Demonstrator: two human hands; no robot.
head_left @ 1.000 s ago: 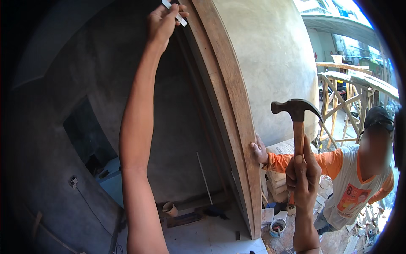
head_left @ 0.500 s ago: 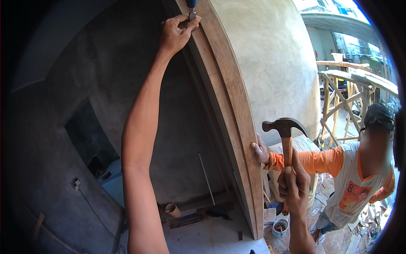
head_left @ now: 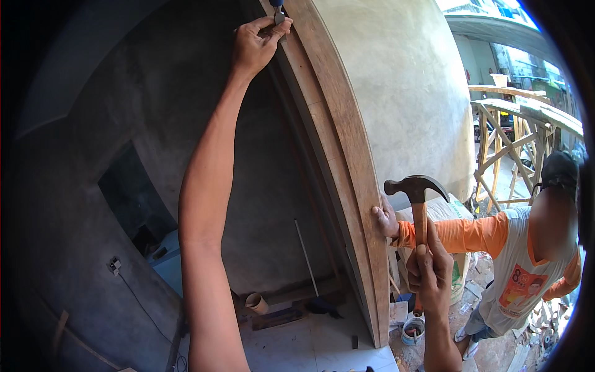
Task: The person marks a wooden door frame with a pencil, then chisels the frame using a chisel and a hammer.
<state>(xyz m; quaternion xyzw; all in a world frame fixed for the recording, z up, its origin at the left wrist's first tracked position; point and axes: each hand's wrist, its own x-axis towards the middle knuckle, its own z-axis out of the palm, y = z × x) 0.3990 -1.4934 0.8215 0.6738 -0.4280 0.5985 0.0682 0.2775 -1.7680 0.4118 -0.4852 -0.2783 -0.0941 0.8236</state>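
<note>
At the top of the view my left hand [head_left: 257, 42] pinches the metal blade of a chisel [head_left: 278, 8], whose blue handle points up and is cut off by the upper edge. The blade is at the upper part of a brown wooden door frame [head_left: 338, 124]; its tip is hidden by my fingers. Lower right, my right hand [head_left: 431, 266] grips the wooden handle of a claw hammer [head_left: 418, 186]. The hammer is upright, its dark head raised and its claw to the right, apart from the chisel.
A co-worker in an orange-sleeved shirt [head_left: 527, 279] rests one hand [head_left: 385, 218] on the door frame. Behind the hammer stands a sack [head_left: 458, 214], with a small bucket [head_left: 412, 332] below. Wooden trestles [head_left: 508, 146] stand outside; rubble covers the ground. A cup-like container [head_left: 256, 304] lies inside.
The view has shifted slightly, so the surroundings sit a little to the right. Both hands keep their grips, and the hammer stays raised.
</note>
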